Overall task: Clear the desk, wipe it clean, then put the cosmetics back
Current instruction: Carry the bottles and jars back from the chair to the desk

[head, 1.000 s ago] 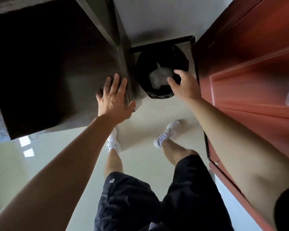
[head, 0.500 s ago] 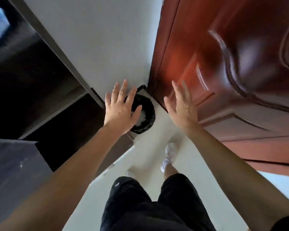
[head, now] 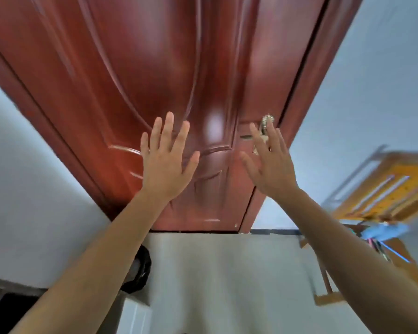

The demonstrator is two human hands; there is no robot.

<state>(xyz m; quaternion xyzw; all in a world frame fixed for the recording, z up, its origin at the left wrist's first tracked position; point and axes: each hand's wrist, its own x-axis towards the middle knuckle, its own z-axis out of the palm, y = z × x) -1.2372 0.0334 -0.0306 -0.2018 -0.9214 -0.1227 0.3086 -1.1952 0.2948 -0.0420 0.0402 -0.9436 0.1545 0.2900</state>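
Both hands are held up, backs toward the camera, in front of a reddish-brown panelled door point(head: 130, 68). The left hand point(head: 165, 169) is seen with all 5 fingers point(head: 168, 131) straight and spread apart, and nothing is held in it. The right hand point(head: 270, 165) is likewise shown with its fingers straight and spread, holding nothing. Its fingertips are seen over a metal door handle point(head: 266, 120), but whether the handle is touched cannot be told.

A black bin point(head: 141, 271) is seen on the pale floor point(head: 227, 273) at lower left, partly hidden by the left forearm and set beside the door frame. A dark piece of furniture point(head: 5, 309) is cut off by the lower left corner; whether it is the bench cannot be told. At the right, against the pale wall point(head: 372, 92), a blurred yellow-brown wooden frame point(head: 384, 189) is seen, with something blue point(head: 384, 231) just below it. Where the cosmetics lie cannot be told from this view.
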